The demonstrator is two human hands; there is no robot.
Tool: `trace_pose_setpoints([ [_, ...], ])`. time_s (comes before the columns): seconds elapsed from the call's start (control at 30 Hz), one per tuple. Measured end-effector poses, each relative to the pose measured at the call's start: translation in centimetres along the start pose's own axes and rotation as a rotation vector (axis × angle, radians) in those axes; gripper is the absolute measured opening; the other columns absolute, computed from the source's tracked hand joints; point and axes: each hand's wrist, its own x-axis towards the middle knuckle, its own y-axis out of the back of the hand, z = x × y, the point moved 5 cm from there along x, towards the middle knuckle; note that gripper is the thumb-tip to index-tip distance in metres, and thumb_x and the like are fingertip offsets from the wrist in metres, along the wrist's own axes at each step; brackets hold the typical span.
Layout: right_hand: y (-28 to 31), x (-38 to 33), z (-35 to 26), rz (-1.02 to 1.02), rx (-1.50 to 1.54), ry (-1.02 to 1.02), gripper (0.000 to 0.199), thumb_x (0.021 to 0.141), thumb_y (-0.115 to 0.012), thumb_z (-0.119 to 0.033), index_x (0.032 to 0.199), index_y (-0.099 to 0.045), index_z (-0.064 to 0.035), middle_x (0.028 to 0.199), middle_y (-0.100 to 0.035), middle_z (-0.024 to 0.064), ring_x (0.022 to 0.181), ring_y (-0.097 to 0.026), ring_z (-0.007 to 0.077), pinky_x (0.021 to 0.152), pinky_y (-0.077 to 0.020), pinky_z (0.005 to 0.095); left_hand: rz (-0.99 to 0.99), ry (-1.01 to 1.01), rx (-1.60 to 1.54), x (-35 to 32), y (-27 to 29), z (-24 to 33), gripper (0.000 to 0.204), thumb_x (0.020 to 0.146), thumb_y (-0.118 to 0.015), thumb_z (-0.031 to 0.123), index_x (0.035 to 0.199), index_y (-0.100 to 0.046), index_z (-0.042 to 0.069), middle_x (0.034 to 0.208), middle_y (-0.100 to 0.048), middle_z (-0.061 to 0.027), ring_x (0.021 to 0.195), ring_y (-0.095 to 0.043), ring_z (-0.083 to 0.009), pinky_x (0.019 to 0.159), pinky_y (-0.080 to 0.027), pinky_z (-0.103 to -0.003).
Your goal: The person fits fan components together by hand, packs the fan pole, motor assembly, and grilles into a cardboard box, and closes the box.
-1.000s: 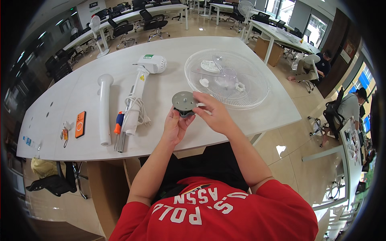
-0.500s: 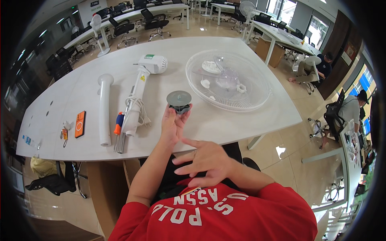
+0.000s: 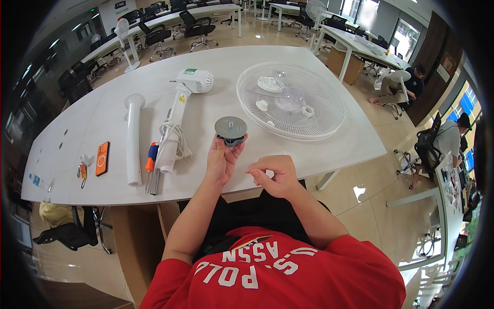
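Note:
My left hand [image 3: 222,162] is closed round the underside of a grey round part [image 3: 230,127], holding it up over the table's near edge. The part has a flat disc on top with a short metal stud at its centre, and a darker lobed underside. To the right of it, my right hand [image 3: 274,175] is held with curled fingers and thumb drawn in, nothing visible in it. Beyond the hands lies a white wire fan guard [image 3: 321,135] with a clear fan blade [image 3: 293,94] and several small white plastic parts in it.
On the white table [image 3: 216,56], a white fan motor head [image 3: 196,81] lies with its pole and bundled cord [image 3: 175,139]. Beside them are a blue-and-orange handled tool [image 3: 152,157], a white tube [image 3: 134,141], an orange phone [image 3: 103,158], keys [image 3: 83,170] and a clear bottle [image 3: 40,181].
My right hand has moved up and forward, from near my chest to beside the left hand, and its spread fingers have curled in. The left hand tips the grey disc slightly more toward me.

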Motion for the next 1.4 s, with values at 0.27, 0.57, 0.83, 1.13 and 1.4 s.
trace_pose_setpoints([
  [0.27,-0.1,-0.4,0.8,0.004,-0.049,0.012,0.004,0.09,-0.076,-0.008,0.091,-0.079,-0.0046,0.074,-0.073,0.0069,0.062,-0.067,0.0169,0.061,-0.0514,0.0301,0.004,0.019,0.004,0.0,0.0,-0.2,0.069,0.104,-0.054,0.053,0.15,-0.042,0.004,0.144,-0.059,-0.0166,0.134,-0.062,-0.0308,0.103,-0.06,-0.033],
  [0.57,0.2,-0.2,1.8,0.001,-0.099,-0.013,0.011,0.092,-0.073,-0.002,0.101,-0.079,-0.0014,0.078,-0.074,0.0081,0.065,-0.067,0.0127,0.063,-0.0522,0.0272,0.281,0.106,-0.005,-0.1,0.4,-0.6,0.081,0.107,-0.03,0.07,0.144,-0.049,0.001,0.129,-0.065,-0.0144,0.091,-0.059,-0.0152,0.078,-0.054,-0.025],
  [0.83,0.1,0.0,2.5,0.028,-0.108,-0.028,0.012,0.093,-0.073,-0.002,0.103,-0.079,-0.0014,0.08,-0.075,0.0079,0.067,-0.067,0.0123,0.065,-0.0526,0.0268,0.192,0.081,-0.058,0.1,0.5,-0.6,0.071,0.112,-0.029,0.063,0.14,-0.051,0.003,0.121,-0.064,-0.0158,0.083,-0.052,-0.0162,0.073,-0.047,-0.028],
  [1.13,0.6,1.3,3.6,0.178,-0.171,-0.074,0.02,0.092,-0.073,-0.003,0.111,-0.074,-0.004,0.101,-0.07,0.0059,0.084,-0.067,0.0134,0.068,-0.053,0.0264,0.209,0.09,-0.035,-0.1,-0.3,-0.5,0.07,0.111,-0.028,0.065,0.135,-0.054,0.005,0.116,-0.066,-0.0143,0.083,-0.054,-0.016,0.075,-0.048,-0.029],
  [1.4,0.7,1.9,3.5,0.177,-0.17,-0.086,0.02,0.091,-0.074,-0.004,0.111,-0.074,-0.0043,0.101,-0.07,0.0044,0.083,-0.066,0.0124,0.069,-0.0535,0.0262,0.201,0.099,-0.031,0.0,-0.2,-0.5,0.07,0.111,-0.027,0.066,0.13,-0.055,0.005,0.11,-0.067,-0.0125,0.083,-0.056,-0.0174,0.075,-0.049,-0.03],
])
